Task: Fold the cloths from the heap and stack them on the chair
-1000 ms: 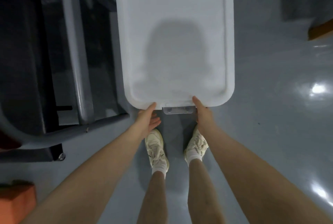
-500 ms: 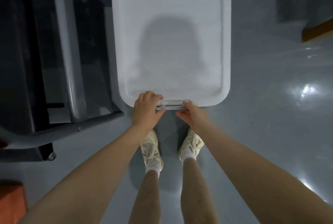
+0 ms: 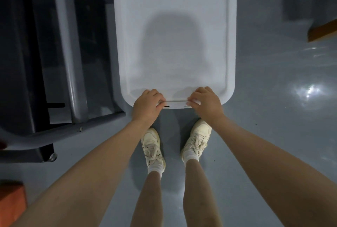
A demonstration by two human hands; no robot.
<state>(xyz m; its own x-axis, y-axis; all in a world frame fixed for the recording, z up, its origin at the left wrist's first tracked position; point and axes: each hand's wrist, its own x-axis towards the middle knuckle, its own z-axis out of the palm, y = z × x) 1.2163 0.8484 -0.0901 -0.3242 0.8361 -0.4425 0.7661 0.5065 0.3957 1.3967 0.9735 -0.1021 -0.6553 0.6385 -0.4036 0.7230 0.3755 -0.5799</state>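
Note:
A white cloth [image 3: 175, 31] lies spread flat on a white table top with rounded corners [image 3: 231, 48]; the table's rim shows along the right side and the near edge. My left hand [image 3: 147, 105] and my right hand [image 3: 206, 101] rest at the near edge, a little apart. Both have their fingers pinched on the cloth's near hem [image 3: 176, 101], which runs as a thin straight line between them. No heap of cloths and no stack is in view.
A grey metal frame [image 3: 70, 59] with dark furniture behind it stands left of the table. An orange block [image 3: 11, 203] sits at the bottom left, and a wooden piece [image 3: 322, 29] at the upper right. My feet in cream shoes [image 3: 153, 146] stand on the glossy grey floor.
Both hands have come up from under the table's near edge onto its top. They have moved apart and closed on the cloth's near hem.

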